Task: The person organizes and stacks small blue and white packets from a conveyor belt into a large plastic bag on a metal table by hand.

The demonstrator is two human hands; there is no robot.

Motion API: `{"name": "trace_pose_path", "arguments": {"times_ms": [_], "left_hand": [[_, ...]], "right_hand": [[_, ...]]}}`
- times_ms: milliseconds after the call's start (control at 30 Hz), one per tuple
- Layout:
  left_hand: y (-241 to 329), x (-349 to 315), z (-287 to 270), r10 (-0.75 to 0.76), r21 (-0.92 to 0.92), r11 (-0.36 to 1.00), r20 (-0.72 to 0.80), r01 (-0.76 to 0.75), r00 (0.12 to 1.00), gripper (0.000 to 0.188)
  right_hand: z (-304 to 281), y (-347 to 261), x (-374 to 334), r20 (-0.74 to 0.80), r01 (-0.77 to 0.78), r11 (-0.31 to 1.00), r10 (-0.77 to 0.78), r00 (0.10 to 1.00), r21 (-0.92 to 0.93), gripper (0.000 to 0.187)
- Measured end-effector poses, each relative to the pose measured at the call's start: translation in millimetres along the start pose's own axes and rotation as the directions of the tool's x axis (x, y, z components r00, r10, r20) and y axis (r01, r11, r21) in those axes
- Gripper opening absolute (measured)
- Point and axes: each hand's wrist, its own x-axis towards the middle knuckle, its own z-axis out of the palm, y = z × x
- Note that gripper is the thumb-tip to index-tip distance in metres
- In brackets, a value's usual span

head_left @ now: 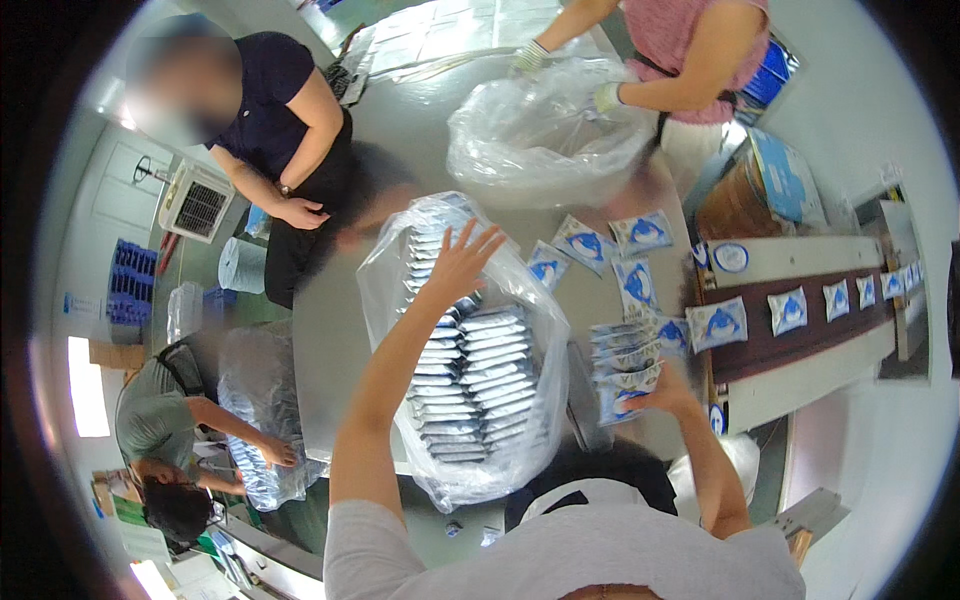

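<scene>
A clear plastic bag point(375, 300) lies wide on the metal table in front of me, with rows of small white-and-blue packets point(480, 385) packed flat inside. My left hand point(465, 268) reaches over the bag with its fingers spread, at the far part of the rows; nothing shows in it. To the right of the bag, my right hand point(662, 393) is closed round the near end of an overlapping row of packets point(622, 350) on the table. Its fingertips are partly hidden. Several loose packets point(585, 243) lie beyond that row.
At the right, a conveyor belt point(750, 350) carries packets in a line towards the table. Across the table, a gloved person handles another clear bag point(480, 140). One person stands at the far left; another bends over a filled bag point(255, 465) at the lower left.
</scene>
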Motion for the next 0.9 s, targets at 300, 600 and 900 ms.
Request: {"name": "trace_pose_path", "arguments": {"times_ms": [300, 600, 900], "left_hand": [[-73, 111, 112, 0.333, -0.231, 0.935, 0.320, -0.268, 0.887, 0.036], [-75, 124, 86, 0.474, -0.224, 0.873, 0.188, -0.432, 0.860, 0.016], [-65, 120, 47, 0.320, -0.015, 0.945, 0.248, -0.327, 0.914, 0.015]], "right_hand": [[115, -18, 232, -0.079, 0.386, 0.872, -0.426, 0.901, -0.302, 0.087], [161, -23, 266, 0.367, 0.359, -0.097, -0.386, 0.846, -0.928, 0.088], [206, 23, 290, 0.388, 0.405, -0.033, -0.367, 0.845, -0.914, 0.102]]}}
